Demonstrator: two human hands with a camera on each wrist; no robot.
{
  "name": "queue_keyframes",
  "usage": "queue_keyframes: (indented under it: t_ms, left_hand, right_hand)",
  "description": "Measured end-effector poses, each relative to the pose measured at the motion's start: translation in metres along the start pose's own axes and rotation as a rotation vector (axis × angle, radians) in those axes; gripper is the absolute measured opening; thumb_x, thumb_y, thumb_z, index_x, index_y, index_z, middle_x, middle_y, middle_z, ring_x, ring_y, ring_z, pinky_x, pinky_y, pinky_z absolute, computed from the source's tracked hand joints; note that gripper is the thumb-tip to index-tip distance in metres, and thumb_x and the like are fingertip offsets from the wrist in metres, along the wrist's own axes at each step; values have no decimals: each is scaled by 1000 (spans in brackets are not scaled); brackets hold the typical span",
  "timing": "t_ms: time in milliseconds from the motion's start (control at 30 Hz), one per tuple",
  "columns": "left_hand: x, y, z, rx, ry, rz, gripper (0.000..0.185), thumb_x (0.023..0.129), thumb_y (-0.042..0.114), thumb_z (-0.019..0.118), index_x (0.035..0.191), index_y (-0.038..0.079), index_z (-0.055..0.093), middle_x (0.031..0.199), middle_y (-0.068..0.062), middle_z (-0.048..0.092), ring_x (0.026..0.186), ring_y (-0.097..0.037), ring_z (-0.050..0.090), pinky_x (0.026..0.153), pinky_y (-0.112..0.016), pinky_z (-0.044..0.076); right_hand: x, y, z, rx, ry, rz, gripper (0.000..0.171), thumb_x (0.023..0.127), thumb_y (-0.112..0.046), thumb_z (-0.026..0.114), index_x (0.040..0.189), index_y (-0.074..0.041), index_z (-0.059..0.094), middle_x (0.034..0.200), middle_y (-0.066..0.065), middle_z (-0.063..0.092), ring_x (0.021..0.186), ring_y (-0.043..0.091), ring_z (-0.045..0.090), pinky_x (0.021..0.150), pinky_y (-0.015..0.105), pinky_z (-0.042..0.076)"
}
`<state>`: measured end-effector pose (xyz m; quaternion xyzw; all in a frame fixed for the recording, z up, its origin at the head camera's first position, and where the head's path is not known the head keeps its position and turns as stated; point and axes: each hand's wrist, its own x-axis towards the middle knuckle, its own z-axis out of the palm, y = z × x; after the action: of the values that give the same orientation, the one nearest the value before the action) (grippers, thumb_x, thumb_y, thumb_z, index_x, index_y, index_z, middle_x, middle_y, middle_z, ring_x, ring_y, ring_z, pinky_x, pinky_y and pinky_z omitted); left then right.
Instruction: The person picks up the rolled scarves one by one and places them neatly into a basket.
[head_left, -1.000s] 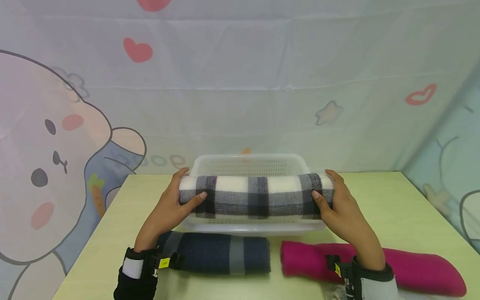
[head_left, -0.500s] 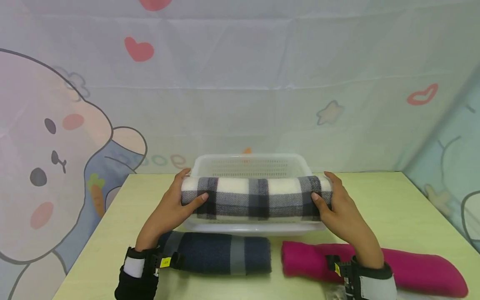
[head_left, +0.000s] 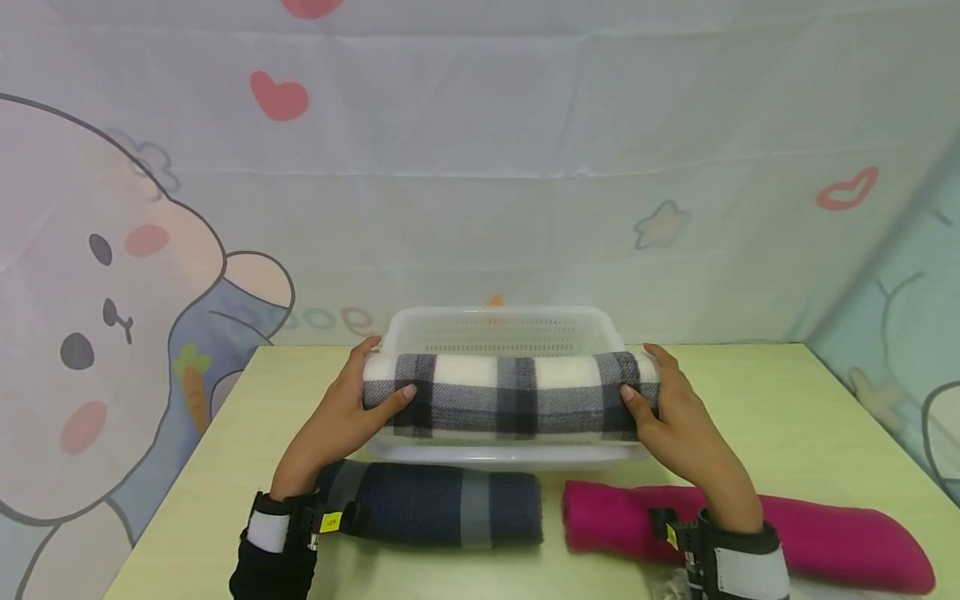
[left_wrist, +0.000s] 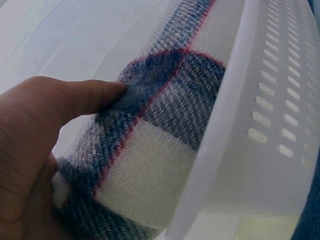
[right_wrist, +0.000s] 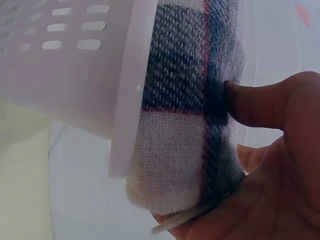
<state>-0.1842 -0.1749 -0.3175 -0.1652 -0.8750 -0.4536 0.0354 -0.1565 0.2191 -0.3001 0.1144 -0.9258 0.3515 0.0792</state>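
Observation:
A thick rolled plaid scarf [head_left: 517,396], white, grey and black with thin red lines in the wrist views, lies level across the front of a white perforated plastic basket [head_left: 502,329]. My left hand [head_left: 341,412] grips its left end, the thumb on the near side. The right end is held by my right hand [head_left: 684,421] in the same way, the fingers mostly hidden behind the roll. In the left wrist view the scarf [left_wrist: 150,170] presses close along the basket rim [left_wrist: 215,135]; whether it rests on the rim, I cannot tell.
In front of the basket lies a navy rolled cloth [head_left: 420,506] with grey stripes. To its right is a magenta rolled cloth [head_left: 825,533], partly behind my right wrist. All stand on a pale yellow table [head_left: 750,392] against a printed curtain [head_left: 480,167].
My right hand and the scarf's right end have shifted slightly left. The left hand's grip looks the same, and the basket and other rolls have stayed put.

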Motion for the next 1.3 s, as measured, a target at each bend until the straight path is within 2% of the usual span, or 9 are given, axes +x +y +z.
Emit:
queue_keyframes:
  t_ms: [133,233,367,500,633,767,900,1067,1300]
  left_hand:
    - [1,-1,0,-4,-8,4,81,95,35,67,156,18,15,138,-16,47,118,-33,57,91,-45,50]
    - [2,-3,1,-6,-20,37,77,98,31,63,156,15,15,138,-18,45,118,-34,56,92,-47,50]
    - [3,-3,0,-28,-45,64,67,103,20,52,156,8,13,138,-21,42,117,-33,52,94,-47,46]
    - [2,1,-1,-68,-56,11,59,101,12,36,156,7,14,139,-22,38,116,-34,47,94,-47,42]
    - [0,5,-3,-95,-70,-41,63,96,14,29,157,8,12,146,-22,32,125,-37,41,100,-53,38]
    - [-1,7,-4,-99,-78,-62,66,94,12,29,157,7,11,150,-23,28,127,-38,38,103,-55,35]
    - [-1,9,-5,-85,-70,-61,68,92,7,33,157,6,14,146,-23,33,119,-35,42,97,-48,38]
    - [-3,10,-6,-52,-54,-44,62,94,5,35,154,4,23,142,-23,40,112,-33,47,90,-42,41]
    - [-5,12,-7,4,-42,-47,55,98,8,36,152,3,29,142,-25,43,110,-33,51,89,-44,45]
  right_hand:
    - [0,0,0,-5,2,-6,69,103,-18,50,154,6,10,141,37,35,127,49,41,100,65,36]
    - [0,0,0,-7,5,-17,67,103,-16,49,153,7,11,141,37,36,127,50,42,100,65,36]
    - [0,0,0,3,-1,-22,61,105,-11,43,153,8,11,144,38,34,132,52,39,103,67,34]
    - [-1,-1,-1,15,-24,-3,58,106,-10,36,154,8,9,148,39,30,137,54,33,105,68,31]
    - [-3,-2,-3,21,-55,11,57,105,-9,32,155,6,7,149,38,28,137,53,32,105,68,32]
    - [-5,-3,-4,34,-87,16,59,103,-5,29,155,5,4,151,37,25,139,53,30,105,68,33]
    - [-5,-3,-6,34,-85,16,62,99,-2,29,155,3,3,150,36,28,135,49,36,102,65,37]
    - [-7,-3,-6,0,-74,24,65,96,0,31,155,3,4,143,38,37,120,46,49,92,57,44]
    - [-9,-3,-7,-55,-68,13,65,94,2,34,153,5,8,134,39,47,103,39,56,85,50,46]
